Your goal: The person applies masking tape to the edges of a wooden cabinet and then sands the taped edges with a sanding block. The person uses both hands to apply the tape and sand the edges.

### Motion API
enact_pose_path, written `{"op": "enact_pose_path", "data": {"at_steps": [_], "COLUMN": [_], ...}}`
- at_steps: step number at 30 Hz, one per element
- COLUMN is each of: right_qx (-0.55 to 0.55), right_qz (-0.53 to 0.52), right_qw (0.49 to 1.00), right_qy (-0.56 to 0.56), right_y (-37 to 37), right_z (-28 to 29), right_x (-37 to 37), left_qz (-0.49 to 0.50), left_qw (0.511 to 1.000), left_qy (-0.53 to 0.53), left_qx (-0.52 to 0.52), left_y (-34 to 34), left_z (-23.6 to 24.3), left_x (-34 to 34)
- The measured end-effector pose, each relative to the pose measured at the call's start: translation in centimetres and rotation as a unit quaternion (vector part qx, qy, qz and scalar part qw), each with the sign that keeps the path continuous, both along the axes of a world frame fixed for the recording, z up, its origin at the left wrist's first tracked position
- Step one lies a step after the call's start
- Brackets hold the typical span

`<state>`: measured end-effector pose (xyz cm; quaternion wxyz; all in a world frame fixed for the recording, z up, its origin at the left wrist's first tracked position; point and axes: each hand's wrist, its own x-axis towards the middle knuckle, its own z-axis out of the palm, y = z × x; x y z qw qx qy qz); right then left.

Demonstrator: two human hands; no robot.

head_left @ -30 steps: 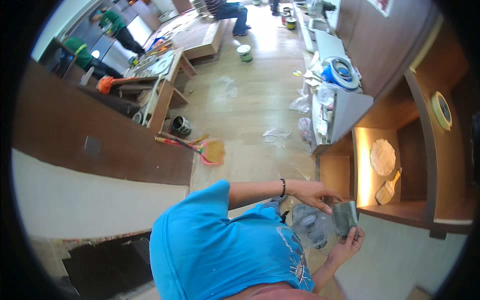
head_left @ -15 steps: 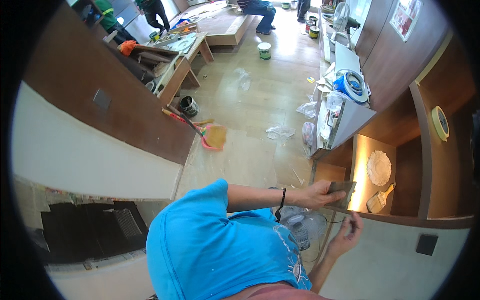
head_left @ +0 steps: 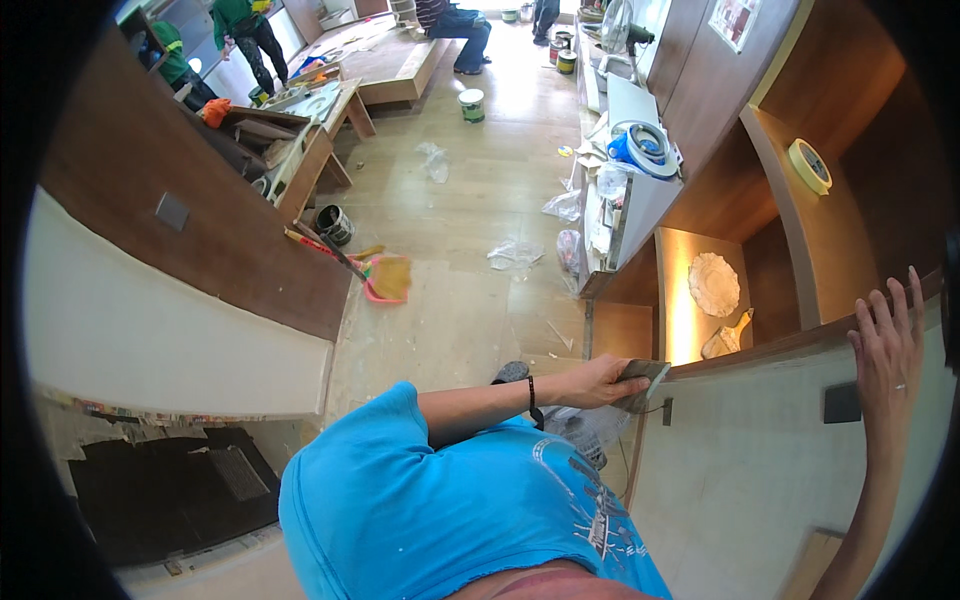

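My left hand grips a flat grey rectangular plate with a pale edge, held by the near end of a wooden shelf unit. On the lit shelf beyond it lie a paintbrush with a yellowish handle and a round, pale, crinkled-edge object. My right hand is raised at the far right with its fingers spread, a ring on one finger. It lies over the wooden edge topping the pale wall panel; whether it presses on that edge I cannot tell.
A tape roll sits on an upper shelf. A dark wall plate is below the edge. Plastic wrap, a pink dustpan and a paint bucket are on the floor. Other people are at the back, near a cluttered bench.
My right hand has moved from beside the plate out to the far right and opened. My left hand still grips the plate. The view has shifted toward the right.
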<state>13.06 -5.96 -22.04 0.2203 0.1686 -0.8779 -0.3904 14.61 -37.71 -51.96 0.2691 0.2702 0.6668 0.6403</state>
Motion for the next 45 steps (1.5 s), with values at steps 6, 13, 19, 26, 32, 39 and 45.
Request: {"op": "enact_pose_path", "data": {"at_steps": [6, 13, 19, 26, 32, 39, 45], "right_qx": [0.022, 0.014, -0.02, 0.063, 0.18, 0.172, -0.064], "right_qz": [-0.013, 0.007, 0.057, 0.073, 0.111, 0.074, -0.095], "right_qw": [0.992, 0.991, 0.99, 0.99, 0.972, 0.974, 0.949], "right_qy": [-0.123, -0.131, -0.128, -0.1, -0.106, -0.127, -0.293], "right_y": [-2.8, -2.4, -1.8, 0.6, -4.7, -4.8, -8.4], "right_z": [-1.2, -3.1, -0.1, 4.1, 11.1, 9.1, 10.9], "right_x": [-0.6, -0.9, -1.5, -2.2, -0.8, 0.0, -1.3], "left_qz": [0.027, 0.07, 0.076, 0.061, 0.064, 0.078, 0.066], "left_qw": [0.999, 0.997, 0.996, 0.995, 0.998, 0.994, 0.997], "left_qy": [-0.016, 0.005, 0.017, 0.018, -0.007, 0.016, -0.036], "left_qx": [-0.023, -0.03, -0.031, -0.073, -0.027, -0.069, -0.032], "left_y": [-1.6, -3.3, -3.9, -3.7, -4.2, -5.3, -5.3], "left_z": [-2.1, -0.9, -2.6, -2.1, -3.0, -3.0, -2.9], "left_x": [-0.3, -0.8, -0.9, -0.9, -2.6, -3.9, -4.1]}}
